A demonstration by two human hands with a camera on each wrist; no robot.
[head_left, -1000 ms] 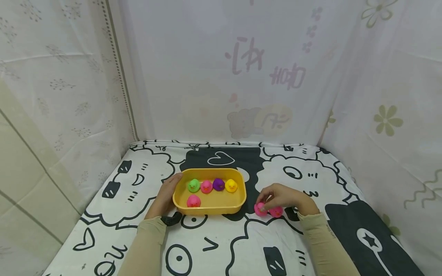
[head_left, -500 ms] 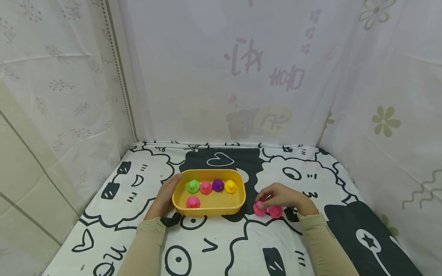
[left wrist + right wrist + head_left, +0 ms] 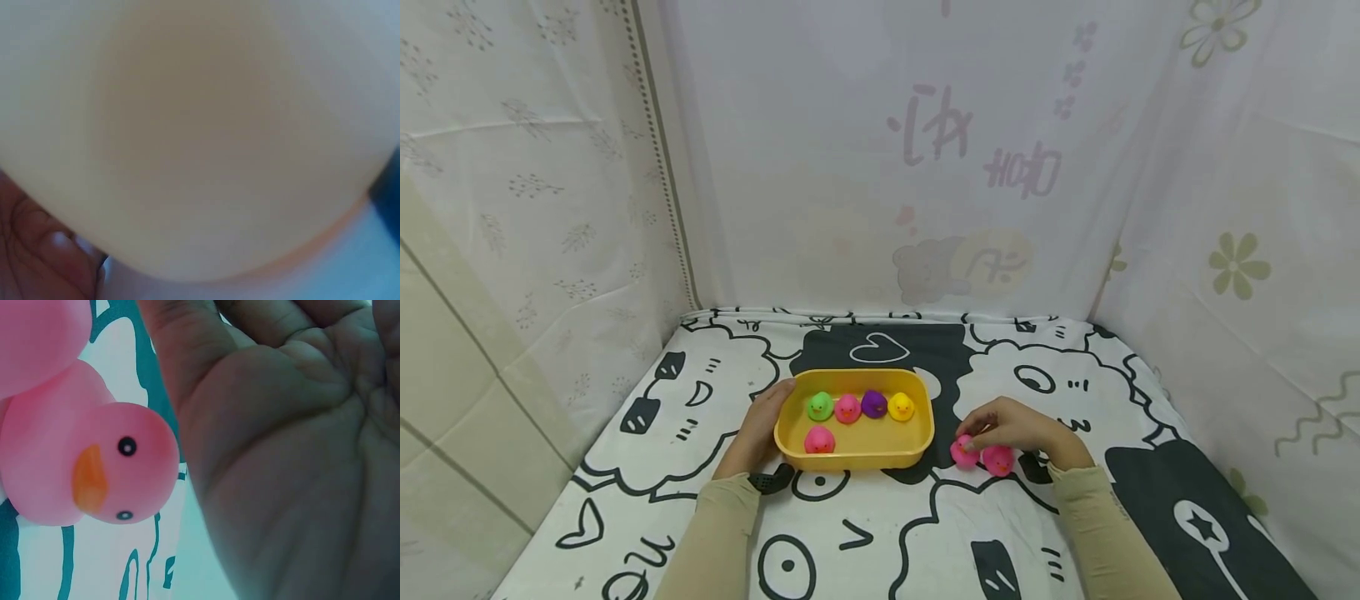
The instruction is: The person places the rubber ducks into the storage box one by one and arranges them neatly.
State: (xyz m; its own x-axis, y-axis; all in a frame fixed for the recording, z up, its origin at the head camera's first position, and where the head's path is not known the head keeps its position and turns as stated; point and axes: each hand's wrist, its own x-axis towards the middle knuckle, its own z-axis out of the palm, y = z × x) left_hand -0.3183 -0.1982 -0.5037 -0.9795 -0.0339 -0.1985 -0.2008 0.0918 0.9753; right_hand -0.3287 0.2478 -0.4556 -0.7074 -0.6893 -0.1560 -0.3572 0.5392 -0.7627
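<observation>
A yellow plastic tray (image 3: 865, 460) lies on the patterned cloth, with my left hand (image 3: 762, 427) gripping its left end. In the left wrist view the tray's pale wall (image 3: 187, 125) fills most of the picture, and part of the left hand (image 3: 47, 250) shows at the lower left. To the right of the tray, my right hand (image 3: 1009, 429) pinches a pink rubber duck (image 3: 961, 455) from above, its fingers covering part of it. A second pink rubber duck (image 3: 998, 461) sits close beside it under the palm; its orange beak faces the right wrist camera.
Inside the tray stand a green duck (image 3: 821, 407), a pink duck (image 3: 847, 408), a purple duck (image 3: 874, 404) and a yellow duck (image 3: 901, 407) in a row. Another pink duck (image 3: 820, 440) sits at the front left. Printed curtains (image 3: 880, 167) surround the cloth-covered surface (image 3: 850, 567).
Both hands, the tray and the ducks keep their places. Only a very slight shift of the head view shows.
</observation>
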